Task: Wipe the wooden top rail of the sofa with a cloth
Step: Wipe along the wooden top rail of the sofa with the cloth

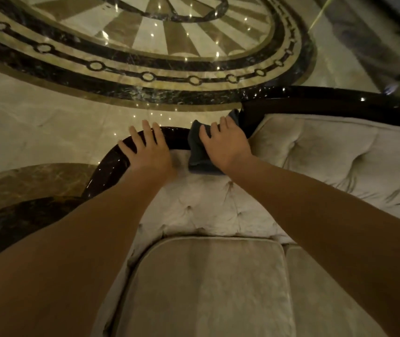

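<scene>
Sofa top rail [177, 137], dark glossy wood, curves along the tufted backrest [208, 205]. Head view: right hand [225, 142] presses one dark cloth [199, 152] flat on the rail; left hand [145, 147] rests spread beside it. Wiping appears under way; the next stroke should follow the curve. Count: two hands, one cloth, two seat cushions [203, 288].

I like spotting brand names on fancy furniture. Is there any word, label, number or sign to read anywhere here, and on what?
None: no readable text anywhere in this view.
The dark cloth under the right hand shows no tag.
The glossy wooden rail, where the left hand rests, shows only light reflections.
The tufted sofa back and patterned marble floor bear no lettering.
</scene>
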Motion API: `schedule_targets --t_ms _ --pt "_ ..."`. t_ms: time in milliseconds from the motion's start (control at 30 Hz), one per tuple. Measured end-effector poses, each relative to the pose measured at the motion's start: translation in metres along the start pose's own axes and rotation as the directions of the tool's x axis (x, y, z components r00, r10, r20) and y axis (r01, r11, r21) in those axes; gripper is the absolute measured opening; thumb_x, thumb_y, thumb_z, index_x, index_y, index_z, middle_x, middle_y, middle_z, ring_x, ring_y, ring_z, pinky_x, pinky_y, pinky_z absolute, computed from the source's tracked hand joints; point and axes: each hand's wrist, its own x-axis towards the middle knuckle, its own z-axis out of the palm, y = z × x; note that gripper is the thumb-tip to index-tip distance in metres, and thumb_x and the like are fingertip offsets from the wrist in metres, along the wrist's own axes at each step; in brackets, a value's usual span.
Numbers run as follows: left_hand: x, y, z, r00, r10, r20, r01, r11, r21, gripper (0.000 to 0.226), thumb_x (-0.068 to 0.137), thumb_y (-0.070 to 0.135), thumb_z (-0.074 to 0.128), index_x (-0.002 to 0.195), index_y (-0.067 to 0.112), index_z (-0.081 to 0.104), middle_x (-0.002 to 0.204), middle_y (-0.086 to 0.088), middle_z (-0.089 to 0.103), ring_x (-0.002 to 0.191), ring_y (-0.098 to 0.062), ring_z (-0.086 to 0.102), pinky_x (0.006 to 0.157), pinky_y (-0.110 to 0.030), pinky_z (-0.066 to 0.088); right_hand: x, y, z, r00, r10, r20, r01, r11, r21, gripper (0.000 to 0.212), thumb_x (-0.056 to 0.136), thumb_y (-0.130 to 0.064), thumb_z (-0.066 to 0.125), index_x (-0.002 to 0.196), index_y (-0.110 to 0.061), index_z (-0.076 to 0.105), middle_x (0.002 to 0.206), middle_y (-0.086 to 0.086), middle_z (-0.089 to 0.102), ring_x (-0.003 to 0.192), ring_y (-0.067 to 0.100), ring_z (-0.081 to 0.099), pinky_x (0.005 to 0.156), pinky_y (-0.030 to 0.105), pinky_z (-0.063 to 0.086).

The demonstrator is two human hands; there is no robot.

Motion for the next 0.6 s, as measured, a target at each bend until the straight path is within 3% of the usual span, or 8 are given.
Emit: schedule_targets --t_ms 67,167,233,300,400,467,533,600 --pt "0.0 0.015 -0.008 0.997 -0.069 0.02 0.07 0.997 -0.045 0.09 0.096 0.013 0.055 0.158 0.008 -0.01 0.165 -0.019 -0.015 0.149 -0.048 -0.014 0.116 -0.07 0.002 -0.002 0.01 -0.011 0.997 -0.068 0.027 0.07 0.992 -0.106 0.041 0.103 -0.027 0.043 0.14 -0.009 0.046 0.131 0.017 0.061 0.125 0.038 0.054 0.119 0.051 0.023" --pt "0.0 0.03 -0.017 0.995 -0.053 0.08 0.059 0.995 -0.081 0.084 0.099 0.031 0.053 0.159 0.013 -0.003 0.166 -0.018 -0.012 0.149 -0.046 -0.014 0.116 -0.07 0.001 0.002 0.017 -0.028 0.99 -0.052 0.131 0.082 0.968 -0.237 0.028 0.101 -0.028 0.043 0.102 -0.02 0.07 0.094 -0.003 0.071 0.105 0.023 0.063 0.118 0.044 0.022" --pt "-0.001 0.04 -0.021 0.996 0.023 0.086 -0.013 0.994 -0.108 0.077 0.1 0.045 0.044 0.159 0.016 0.005 0.167 -0.016 -0.008 0.151 -0.042 -0.013 0.117 -0.067 0.0 0.0 0.032 -0.053 0.997 0.076 0.034 -0.063 0.959 -0.276 0.044 0.102 -0.033 0.029 0.116 -0.028 0.071 0.104 -0.013 0.073 0.117 0.011 0.06 0.115 0.027 0.023" --pt "-0.006 0.057 -0.032 0.994 0.093 0.062 -0.08 0.981 -0.179 0.069 0.101 0.048 0.037 0.159 0.016 0.014 0.167 -0.014 -0.003 0.152 -0.04 -0.009 0.119 -0.063 0.002 0.001 0.049 -0.064 1.0 0.018 -0.025 -0.024 0.957 -0.288 0.044 0.103 -0.038 0.036 0.133 -0.019 0.061 0.133 0.006 0.065 0.137 0.032 0.046 0.121 0.046 0.018" --pt "-0.015 0.084 -0.053 0.986 0.168 -0.018 -0.165 0.933 -0.32 0.065 0.101 0.043 0.038 0.157 0.014 0.021 0.165 -0.013 0.016 0.151 -0.037 0.012 0.119 -0.058 0.018 -0.014 0.091 -0.083 0.999 0.022 -0.049 -0.015 0.989 0.149 0.038 0.101 -0.033 0.043 0.135 -0.017 0.048 0.132 0.015 0.06 0.128 0.039 0.05 0.111 0.053 0.029" --pt "-0.017 0.097 -0.072 0.971 0.183 -0.154 -0.231 0.884 -0.407 0.059 0.099 0.037 0.045 0.151 0.011 0.032 0.154 -0.014 0.037 0.14 -0.035 0.035 0.11 -0.054 0.036 -0.028 0.114 -0.066 0.987 0.112 -0.113 -0.043 0.873 0.486 0.032 0.099 -0.025 0.046 0.13 -0.017 0.048 0.124 0.013 0.061 0.117 0.037 0.055 0.101 0.049 0.037" --pt "-0.019 0.109 -0.094 0.935 0.209 -0.286 -0.324 0.832 -0.451 0.053 0.098 0.031 0.049 0.145 0.009 0.038 0.145 -0.013 0.047 0.13 -0.033 0.047 0.103 -0.051 0.045 -0.043 0.133 -0.04 0.961 0.236 -0.146 -0.089 0.76 0.644 0.03 0.097 -0.016 0.043 0.126 -0.016 0.05 0.125 0.013 0.061 0.121 0.037 0.051 0.104 0.049 0.033" --pt "-0.025 0.123 -0.113 0.862 0.331 -0.384 -0.464 0.82 -0.334 0.046 0.098 0.032 0.046 0.138 0.01 0.047 0.139 -0.011 0.052 0.125 -0.03 0.05 0.101 -0.046 0.046 -0.06 0.156 -0.018 0.925 0.357 -0.131 -0.166 0.688 0.707 0.035 0.096 -0.01 0.041 0.129 -0.014 0.052 0.132 0.014 0.058 0.13 0.035 0.044 0.111 0.05 0.027"
